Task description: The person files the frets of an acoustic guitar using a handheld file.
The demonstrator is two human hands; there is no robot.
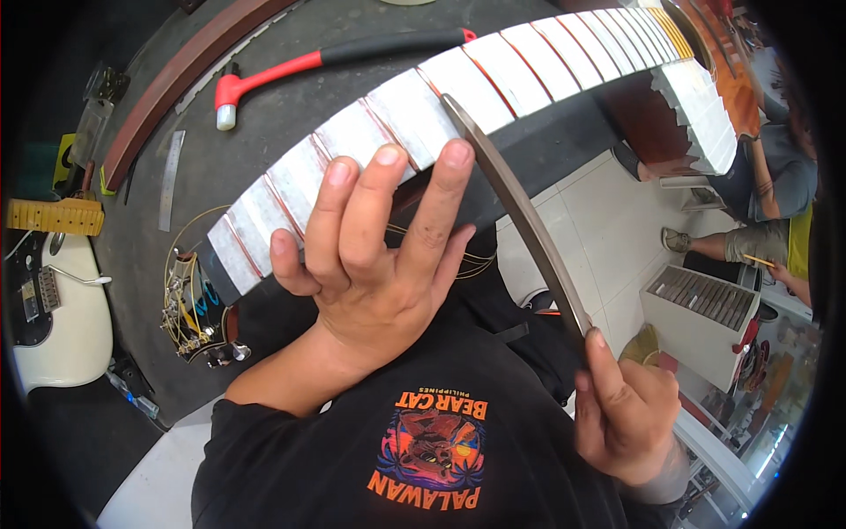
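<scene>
My left hand (374,264) is up in the middle of the view, back of the hand facing me, forearm coming in bare from the lower left. All four fingers (445,189) are stretched out and a bit spread, tips pressing down flat, with the pinky sitting lowest on the left side. My right hand (621,410) is down at the lower right, fingers curled in a pinch grip, thumb pointing straight up along what I'm holding.

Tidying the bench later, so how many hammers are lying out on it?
1. The hammer, red with a black grip and a white tip, lies on the dark bench above the taped guitar neck. Others may be out of view.
</scene>
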